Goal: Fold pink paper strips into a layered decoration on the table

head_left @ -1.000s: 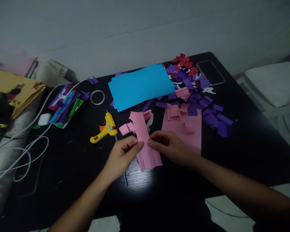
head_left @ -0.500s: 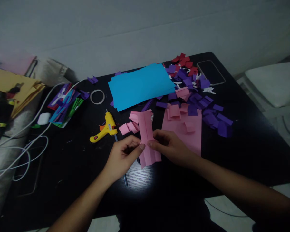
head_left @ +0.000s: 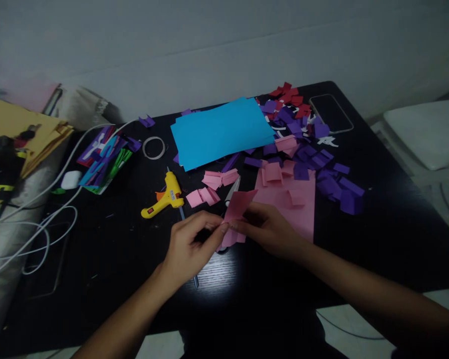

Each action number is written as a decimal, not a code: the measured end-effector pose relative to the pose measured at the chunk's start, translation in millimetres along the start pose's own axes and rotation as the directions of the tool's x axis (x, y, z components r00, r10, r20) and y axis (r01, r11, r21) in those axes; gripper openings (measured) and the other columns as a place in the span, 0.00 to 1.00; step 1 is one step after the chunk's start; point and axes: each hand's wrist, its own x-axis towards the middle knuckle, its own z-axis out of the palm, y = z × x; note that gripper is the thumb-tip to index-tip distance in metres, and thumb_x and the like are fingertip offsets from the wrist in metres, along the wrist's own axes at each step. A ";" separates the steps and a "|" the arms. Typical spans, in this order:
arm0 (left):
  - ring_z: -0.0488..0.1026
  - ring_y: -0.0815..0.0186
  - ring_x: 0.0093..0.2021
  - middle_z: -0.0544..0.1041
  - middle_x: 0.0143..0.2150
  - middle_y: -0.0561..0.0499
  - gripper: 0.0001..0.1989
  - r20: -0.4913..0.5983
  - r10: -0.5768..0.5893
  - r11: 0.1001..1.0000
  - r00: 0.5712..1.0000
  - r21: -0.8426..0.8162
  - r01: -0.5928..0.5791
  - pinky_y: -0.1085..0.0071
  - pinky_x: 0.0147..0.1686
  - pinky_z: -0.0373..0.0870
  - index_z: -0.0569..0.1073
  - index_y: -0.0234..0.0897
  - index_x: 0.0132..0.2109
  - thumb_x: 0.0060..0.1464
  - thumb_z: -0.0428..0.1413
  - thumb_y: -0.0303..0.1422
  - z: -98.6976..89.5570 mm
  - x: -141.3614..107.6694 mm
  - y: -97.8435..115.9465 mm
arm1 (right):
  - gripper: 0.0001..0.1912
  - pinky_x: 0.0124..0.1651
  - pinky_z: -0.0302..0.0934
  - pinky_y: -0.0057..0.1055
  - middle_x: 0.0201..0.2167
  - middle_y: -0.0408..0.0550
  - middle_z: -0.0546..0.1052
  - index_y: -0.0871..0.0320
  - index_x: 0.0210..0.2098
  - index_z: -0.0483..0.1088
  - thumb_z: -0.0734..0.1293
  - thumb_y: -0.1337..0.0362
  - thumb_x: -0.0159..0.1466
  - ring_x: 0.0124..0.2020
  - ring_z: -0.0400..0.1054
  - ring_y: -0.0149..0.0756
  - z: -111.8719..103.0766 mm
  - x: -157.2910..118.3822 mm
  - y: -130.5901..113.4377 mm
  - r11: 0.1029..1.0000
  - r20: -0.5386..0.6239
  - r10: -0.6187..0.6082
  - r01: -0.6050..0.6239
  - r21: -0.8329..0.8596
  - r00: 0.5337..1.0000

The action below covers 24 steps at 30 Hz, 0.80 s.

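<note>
A creased pink paper piece (head_left: pixel 240 204) is pinched between both hands over the black table. My left hand (head_left: pixel 194 244) grips its left edge with thumb and fingers. On the other side my right hand (head_left: pixel 271 232) holds it, the two thumbs nearly touching. The paper's upper part stands up at a slant and its lower part hangs under the thumbs. Scissors (head_left: pixel 233 190) lie behind it, their handles partly hidden. Small folded pink pieces (head_left: pixel 203 196) rest to the left, and a pink sheet (head_left: pixel 303 219) with pieces on it lies to the right.
A yellow glue gun (head_left: pixel 166 196) lies left of the hands. Blue sheets (head_left: pixel 222 132) are at the back, beside purple (head_left: pixel 331 184) and red pieces (head_left: pixel 294 97). A phone (head_left: pixel 332 113), a tape ring (head_left: pixel 153 148), white cables (head_left: pixel 47 234) and a white chair (head_left: pixel 428 132) surround them.
The pink paper has been bent at the thumbs, its top now leaning right and looking shorter. The hands have come closer together, and the scissors behind show more. The view has shifted slightly.
</note>
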 end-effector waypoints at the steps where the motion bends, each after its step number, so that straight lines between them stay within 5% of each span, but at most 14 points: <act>1: 0.75 0.68 0.31 0.78 0.31 0.52 0.01 0.001 0.009 1.000 1.000 0.008 -0.009 0.71 0.32 0.72 0.77 0.38 0.40 0.63 0.61 0.28 -0.2 -0.3 0.1 | 0.11 0.39 0.66 0.32 0.34 0.45 0.77 0.58 0.36 0.76 0.75 0.56 0.64 0.35 0.71 0.35 0.3 -0.1 -0.4 1.000 0.001 -0.002 0.002 0.004 1.000; 16: 0.75 0.69 0.32 0.79 0.33 0.52 0.01 -0.021 -0.008 1.000 1.000 -0.005 0.007 0.72 0.35 0.72 0.78 0.37 0.40 0.63 0.61 0.28 -1.3 1.4 4.2 | 0.15 0.39 0.65 0.32 0.33 0.45 0.77 0.58 0.35 0.76 0.74 0.52 0.64 0.35 0.70 0.36 0.9 -0.5 -1.1 1.000 -0.011 -0.001 0.000 -0.030 1.000; 24: 0.69 0.70 0.28 0.76 0.29 0.53 0.10 0.082 -0.226 0.963 0.971 -0.130 0.235 0.74 0.29 0.66 0.77 0.36 0.39 0.68 0.55 0.34 -4.6 3.0 2.9 | 0.10 0.40 0.64 0.32 0.35 0.45 0.77 0.58 0.39 0.76 0.74 0.58 0.65 0.36 0.70 0.35 -1.3 -0.8 -1.2 1.000 -0.005 0.014 -0.014 -0.014 1.000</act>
